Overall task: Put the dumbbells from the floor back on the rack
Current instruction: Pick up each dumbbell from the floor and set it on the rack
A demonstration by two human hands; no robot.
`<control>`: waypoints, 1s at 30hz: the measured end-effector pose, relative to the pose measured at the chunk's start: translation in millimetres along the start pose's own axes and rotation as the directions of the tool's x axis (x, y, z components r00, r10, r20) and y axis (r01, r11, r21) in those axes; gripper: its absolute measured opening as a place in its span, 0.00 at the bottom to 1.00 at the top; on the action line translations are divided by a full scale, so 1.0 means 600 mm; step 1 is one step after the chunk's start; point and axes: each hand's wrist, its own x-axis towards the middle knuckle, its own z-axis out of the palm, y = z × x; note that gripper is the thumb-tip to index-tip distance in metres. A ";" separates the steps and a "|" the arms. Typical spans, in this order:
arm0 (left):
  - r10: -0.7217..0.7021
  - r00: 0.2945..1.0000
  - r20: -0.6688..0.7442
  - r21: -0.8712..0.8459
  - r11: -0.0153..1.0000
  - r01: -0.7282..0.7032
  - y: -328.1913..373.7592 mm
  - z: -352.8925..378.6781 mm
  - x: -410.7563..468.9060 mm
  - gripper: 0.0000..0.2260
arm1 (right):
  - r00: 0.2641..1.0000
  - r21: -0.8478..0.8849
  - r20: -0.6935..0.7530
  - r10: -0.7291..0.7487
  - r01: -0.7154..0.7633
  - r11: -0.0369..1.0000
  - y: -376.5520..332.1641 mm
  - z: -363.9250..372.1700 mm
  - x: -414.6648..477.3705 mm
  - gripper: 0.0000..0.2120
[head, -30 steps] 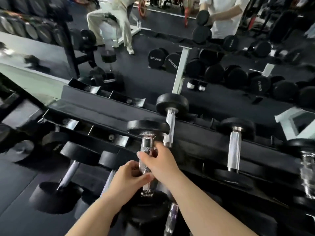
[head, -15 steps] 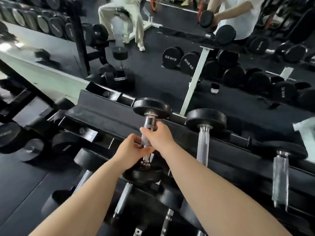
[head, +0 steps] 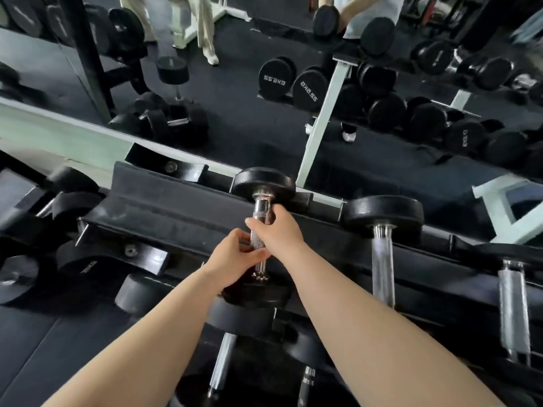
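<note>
A black dumbbell [head: 264, 183] with a chrome knurled handle lies across the top tier of the black rack [head: 182, 212]. Its far head rests at the rack's back rail and its near head sits below my hands. My right hand [head: 277, 230] is wrapped around the upper part of the handle. Just below it, my left hand [head: 235, 258] grips the lower part of the same handle. Two more dumbbells [head: 382, 218] lie on the same tier to the right.
Lower tiers hold more dumbbells [head: 226, 342] beneath my forearms and at the left [head: 73, 262]. A mirror behind the rack reflects another rack with 22.5 kg dumbbells [head: 276, 76], a seated person and me. Black floor mat [head: 44, 348] lies at lower left.
Both hands have carried the dumbbell up and away from me onto the top tier, to the left of the neighbouring dumbbell. My view has shifted closer to the rack.
</note>
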 end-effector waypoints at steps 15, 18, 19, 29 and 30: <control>0.062 0.998 -0.025 0.096 0.994 -0.059 0.006 -0.011 0.005 0.17 | 0.999 -0.010 -0.003 0.035 -0.035 0.999 -0.010 0.010 0.011 0.22; 0.027 0.999 -0.044 0.066 0.998 -0.024 -0.001 -0.012 0.004 0.17 | 0.999 0.007 -0.023 0.040 -0.040 0.999 -0.005 0.022 0.002 0.24; 0.019 0.998 -0.053 0.070 0.997 -0.015 -0.002 -0.012 0.002 0.18 | 0.999 0.016 -0.023 0.041 -0.040 0.999 -0.004 0.025 -0.003 0.25; 0.158 0.933 -0.324 0.154 0.982 -0.113 0.006 0.011 -0.051 0.15 | 0.989 0.073 -0.123 -0.080 0.089 0.993 0.039 -0.049 -0.096 0.24; 0.207 0.906 -0.368 0.185 0.972 -0.147 0.014 0.020 -0.064 0.14 | 0.986 0.094 -0.134 -0.096 0.109 0.990 0.048 -0.065 -0.115 0.21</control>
